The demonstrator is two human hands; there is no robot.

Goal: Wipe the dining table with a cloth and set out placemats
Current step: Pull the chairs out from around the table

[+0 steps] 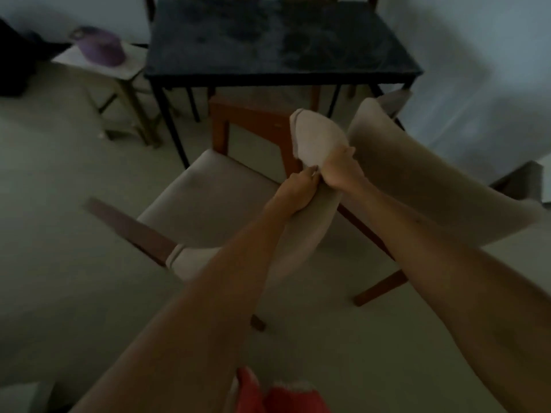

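The dark dining table (277, 46) stands ahead against the wall, its top smeared with dusty marks. In front of it, over a cushioned chair, both my hands hold one pale beige cloth (317, 138). My left hand (298, 193) grips its lower part, which hangs down along my forearm. My right hand (340, 171) grips it just above, and the lighter upper end sticks up past my fingers. The two hands almost touch. No placemats lie on the table.
A beige cushioned chair (205, 201) with a wide backrest (423, 186) stands between me and the table. A wooden chair (253, 114) is tucked under the table's near edge. A small side table (131, 67) at left carries a purple pot (100, 44).
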